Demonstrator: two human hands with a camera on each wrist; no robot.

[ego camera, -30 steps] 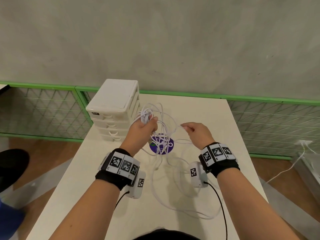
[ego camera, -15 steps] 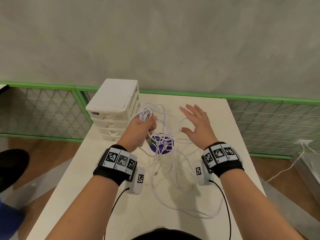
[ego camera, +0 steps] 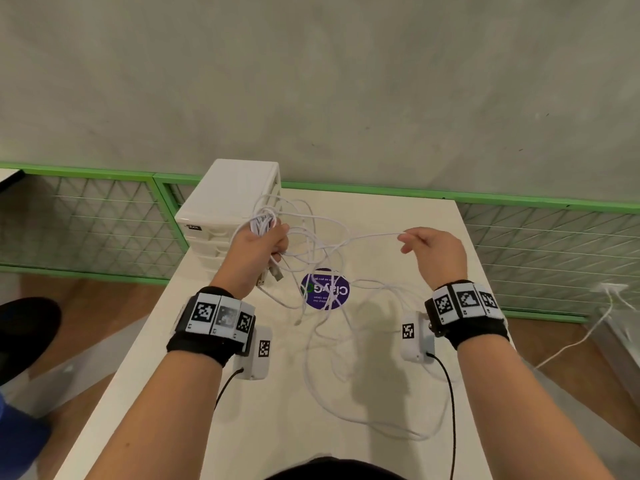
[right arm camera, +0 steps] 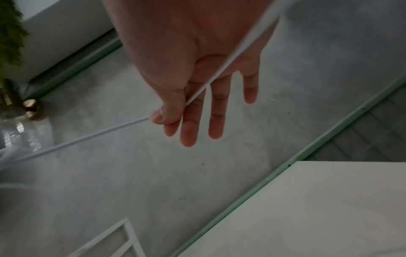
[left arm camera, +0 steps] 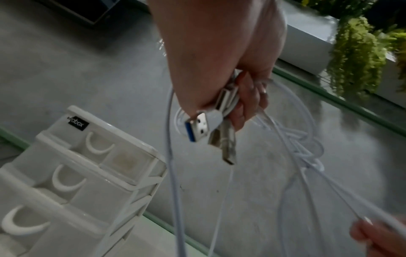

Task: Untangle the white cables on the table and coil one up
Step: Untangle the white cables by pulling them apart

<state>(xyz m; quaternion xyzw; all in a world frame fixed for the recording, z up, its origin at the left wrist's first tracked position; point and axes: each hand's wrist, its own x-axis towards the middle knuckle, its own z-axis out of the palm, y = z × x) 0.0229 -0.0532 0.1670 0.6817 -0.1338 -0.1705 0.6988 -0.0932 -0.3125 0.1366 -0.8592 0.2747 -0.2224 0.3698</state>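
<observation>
Head view: hands (ego camera: 258, 245) stretch cable (ego camera: 363, 236) above table (ego camera: 433, 216).

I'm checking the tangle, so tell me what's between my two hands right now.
In the head view, one white cable strand spans from the left hand, which grips the cable bundle, to the right hand, which pinches it; tangled loops hang beneath.

cables (ego camera: 322, 237): white | USB plug (left arm camera: 198, 127): silver, blue insert | drawer box (ego camera: 239, 199): white, black label | table (ego camera: 398, 216): cream | sticker (ego camera: 325, 289), 12 o'clock of table centre: purple, white lettering | wristbands (ego camera: 216, 315): black, black-white square codes | fence (ego camera: 86, 216): green frame, grey mesh
</observation>
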